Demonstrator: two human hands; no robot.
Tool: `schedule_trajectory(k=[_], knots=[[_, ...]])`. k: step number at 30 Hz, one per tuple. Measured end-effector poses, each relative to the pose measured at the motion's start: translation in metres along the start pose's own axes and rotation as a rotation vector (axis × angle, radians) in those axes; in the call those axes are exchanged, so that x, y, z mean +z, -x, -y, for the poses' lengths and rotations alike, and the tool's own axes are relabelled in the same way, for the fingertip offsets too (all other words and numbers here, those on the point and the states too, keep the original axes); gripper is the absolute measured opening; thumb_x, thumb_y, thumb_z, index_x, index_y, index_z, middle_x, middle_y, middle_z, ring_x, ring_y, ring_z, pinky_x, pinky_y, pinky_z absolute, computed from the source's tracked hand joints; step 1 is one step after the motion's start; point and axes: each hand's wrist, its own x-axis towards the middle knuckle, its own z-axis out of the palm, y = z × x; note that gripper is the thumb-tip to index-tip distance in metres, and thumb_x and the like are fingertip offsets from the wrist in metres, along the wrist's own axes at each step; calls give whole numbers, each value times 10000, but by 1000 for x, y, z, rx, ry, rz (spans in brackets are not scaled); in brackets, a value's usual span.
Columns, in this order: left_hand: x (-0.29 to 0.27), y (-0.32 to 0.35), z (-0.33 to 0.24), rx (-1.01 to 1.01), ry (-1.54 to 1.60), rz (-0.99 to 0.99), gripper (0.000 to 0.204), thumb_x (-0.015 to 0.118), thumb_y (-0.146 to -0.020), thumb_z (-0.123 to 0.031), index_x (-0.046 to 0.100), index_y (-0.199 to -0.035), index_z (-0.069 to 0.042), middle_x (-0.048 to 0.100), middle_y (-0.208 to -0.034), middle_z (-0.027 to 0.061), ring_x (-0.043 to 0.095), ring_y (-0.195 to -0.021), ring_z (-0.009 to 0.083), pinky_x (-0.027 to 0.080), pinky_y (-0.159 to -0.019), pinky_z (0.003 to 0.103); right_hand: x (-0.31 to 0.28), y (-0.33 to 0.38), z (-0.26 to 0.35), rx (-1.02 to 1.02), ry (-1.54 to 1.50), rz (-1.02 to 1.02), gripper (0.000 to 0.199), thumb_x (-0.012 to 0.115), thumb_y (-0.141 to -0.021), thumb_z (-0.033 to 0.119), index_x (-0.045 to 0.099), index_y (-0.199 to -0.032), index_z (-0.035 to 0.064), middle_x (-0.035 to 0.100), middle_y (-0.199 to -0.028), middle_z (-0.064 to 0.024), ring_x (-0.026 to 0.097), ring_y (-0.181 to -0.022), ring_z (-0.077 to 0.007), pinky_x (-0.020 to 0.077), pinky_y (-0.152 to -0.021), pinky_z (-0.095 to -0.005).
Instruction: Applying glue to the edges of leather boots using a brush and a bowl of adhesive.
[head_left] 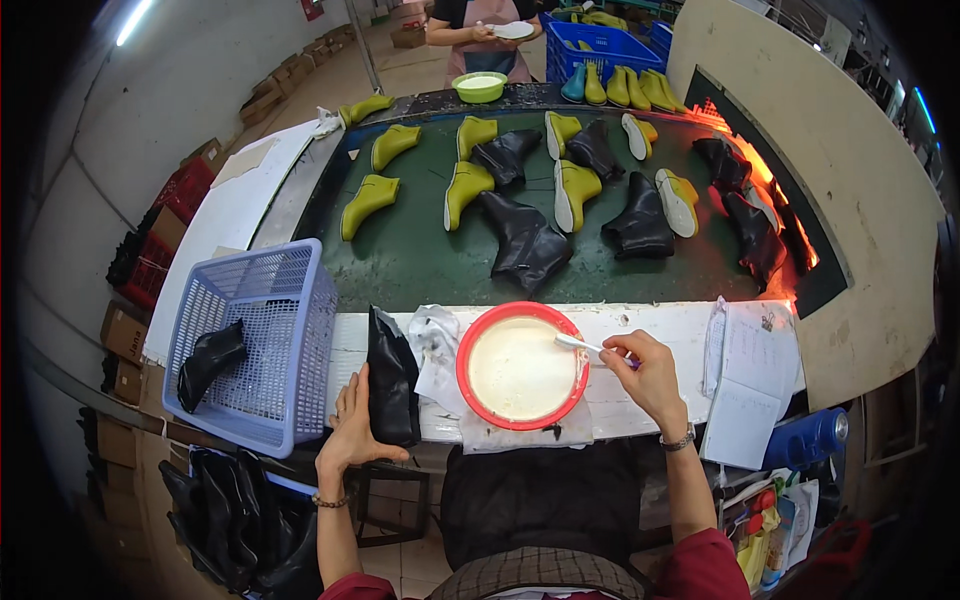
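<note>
A black boot upper point(393, 385) lies upright on the white bench, left of the bowl. My left hand point(352, 425) rests against its near left side, fingers stretched out and thumb spread along the near end. My right hand point(645, 375) pinches a slim white brush point(578, 343), which looks like a toothbrush. The brush's head is over the right side of a red bowl point(468, 385) of creamy white liquid; I cannot tell whether it touches the liquid. The bowl stands on a stained cloth point(540, 432). A crumpled white cloth point(433, 345) lies between the upper and the bowl.
A blue basket point(312, 350) with one black upper point(213, 362) stands left. Beyond the bench, a green conveyor point(400, 270) carries yellow boots point(370, 205) and black uppers point(525, 240) near a glowing heater point(760, 160). An open notebook point(750, 385) lies right. A co-worker point(480, 40) stands opposite.
</note>
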Motion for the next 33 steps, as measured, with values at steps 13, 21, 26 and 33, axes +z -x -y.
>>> schedule_trajectory(k=[13,21,26,33], knots=[[16,-5,-7,105,30,-293,1112,699,-635,137,260,-1628,-109,453,-1462,210,437,-1361,437,359,-1197,474,-4,-1,7,-20,173,60,135,803,-860,203,793,-884,71,686,-812,-76,664,-679,-259,514,-627,-365],[17,5,-44,194,204,-551,978,533,-612,233,398,-1548,-15,523,-1417,225,447,-1366,429,344,-1193,458,9,6,23,-170,443,50,112,794,-836,193,758,-831,87,647,-824,-52,674,-793,-249,531,-662,-392],[5,11,-80,373,189,-600,922,675,-720,147,352,-1568,-17,387,-1582,250,389,-1433,438,312,-1208,483,16,20,12,-78,358,40,116,775,-894,167,753,-873,55,645,-806,-57,659,-694,-233,512,-587,-355],[8,14,-118,485,108,-549,870,760,-803,28,348,-1567,-21,348,-1621,253,385,-1474,424,324,-1215,473,4,6,66,-127,-246,-43,128,786,-898,42,785,-1024,21,694,-855,-43,604,-675,-84,452,-549,-231]])
